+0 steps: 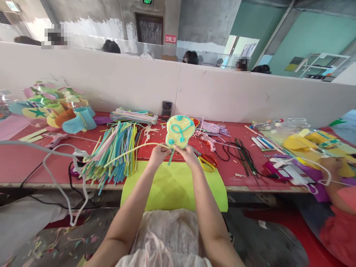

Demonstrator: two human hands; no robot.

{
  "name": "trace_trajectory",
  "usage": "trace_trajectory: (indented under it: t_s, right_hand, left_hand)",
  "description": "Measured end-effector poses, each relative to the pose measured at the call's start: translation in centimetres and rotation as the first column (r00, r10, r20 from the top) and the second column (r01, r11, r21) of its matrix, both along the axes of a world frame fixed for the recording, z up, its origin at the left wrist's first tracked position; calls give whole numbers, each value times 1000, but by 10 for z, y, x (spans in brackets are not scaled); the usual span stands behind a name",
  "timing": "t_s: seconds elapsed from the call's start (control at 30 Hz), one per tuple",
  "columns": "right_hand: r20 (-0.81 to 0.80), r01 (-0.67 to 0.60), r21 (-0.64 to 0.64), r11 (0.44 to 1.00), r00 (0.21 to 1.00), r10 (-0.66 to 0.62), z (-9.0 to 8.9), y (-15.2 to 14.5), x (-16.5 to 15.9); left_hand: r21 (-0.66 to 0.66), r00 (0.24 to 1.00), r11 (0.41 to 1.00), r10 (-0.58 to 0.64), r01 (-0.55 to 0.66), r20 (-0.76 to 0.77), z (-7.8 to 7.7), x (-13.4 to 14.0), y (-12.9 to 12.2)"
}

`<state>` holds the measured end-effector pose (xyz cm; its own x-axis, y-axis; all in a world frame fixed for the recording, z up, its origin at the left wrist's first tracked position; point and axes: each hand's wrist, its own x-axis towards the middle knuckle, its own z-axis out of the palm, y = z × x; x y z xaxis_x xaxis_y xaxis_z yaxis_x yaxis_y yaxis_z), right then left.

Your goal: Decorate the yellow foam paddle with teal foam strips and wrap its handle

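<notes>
Between both hands I hold up a rounded pale-yellow craft piece (pixel 187 128) that looks wound from pipe cleaners, with a teal loop and small teal flower shapes on its face. My left hand (pixel 159 154) is closed at its lower left edge. My right hand (pixel 184 151) grips the bottom edge, thumb on the front. A long yellow pipe cleaner (pixel 128 151) runs out leftward from beside my left hand, and a short green strip (pixel 171 157) hangs below the piece. Under my hands lies a bright yellow-green sheet (pixel 172 185), draped over the table's front edge.
Left of my hands stands a big bundle of coloured pipe cleaners (pixel 114 152). Yellow-handled scissors (pixel 208 164) and a pink glue gun (pixel 209 141) with a black cord lie to the right. A white power strip (pixel 289 170) and a co-worker's arm (pixel 332 178) are farther right.
</notes>
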<state>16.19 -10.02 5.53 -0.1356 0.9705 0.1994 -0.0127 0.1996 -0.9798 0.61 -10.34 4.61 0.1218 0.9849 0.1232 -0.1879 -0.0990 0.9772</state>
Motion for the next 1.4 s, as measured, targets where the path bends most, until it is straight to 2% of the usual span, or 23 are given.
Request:
trace_trajectory:
  t_s: [0.17,0.3,0.43,0.53,0.67,0.8,0.93,1.0,1.17,1.27,1.33,1.4]
  right_hand:
    - [23,30,23,999,999,-31,-3,5,-2]
    - [24,55,16,998,998,-55,-6,13,-5]
    - [6,43,20,999,999,-43,-8,18,-7]
    - [30,75,13,997,997,-76,-10,20,-8]
    - [44,91,-2,996,995,-90,-13,22,-12]
    - [83,89,8,996,993,-89,-14,20,-16]
    - [102,104,-5,995,989,-103,-16,22,-18]
    - [93,108,-10,994,990,-107,-20,26,-18]
    - [-62,141,-15,990,988,-142,-33,43,-18]
    - [-152,141,-43,989,978,-146,-39,53,-17]
    - [-179,127,-58,990,975,-135,-44,58,-16]
    - [-186,103,-72,992,976,-114,-49,62,-16]
  left_hand:
    - [-23,997,997,68,-69,-46,-6,-1,7]
    - [-68,990,988,139,-140,-24,-7,-3,11]
    - [-78,990,987,138,-138,-6,-6,-3,14]
    - [-77,989,986,144,-146,-37,-7,-4,17]
    - [-79,970,971,215,-225,-117,-9,-6,20]
    - [-40,939,961,258,-274,-228,-10,-8,19]
    - [95,897,944,328,-314,-296,-13,-11,19]
    - [121,889,938,345,-323,-301,-17,-12,23]
    - [12,936,959,279,-283,-213,-25,-8,43]
    - [-72,990,988,129,-133,-62,-27,-1,51]
    - [-104,998,994,22,-17,50,-30,4,54]
    - [-119,994,993,-10,24,112,-36,6,56]
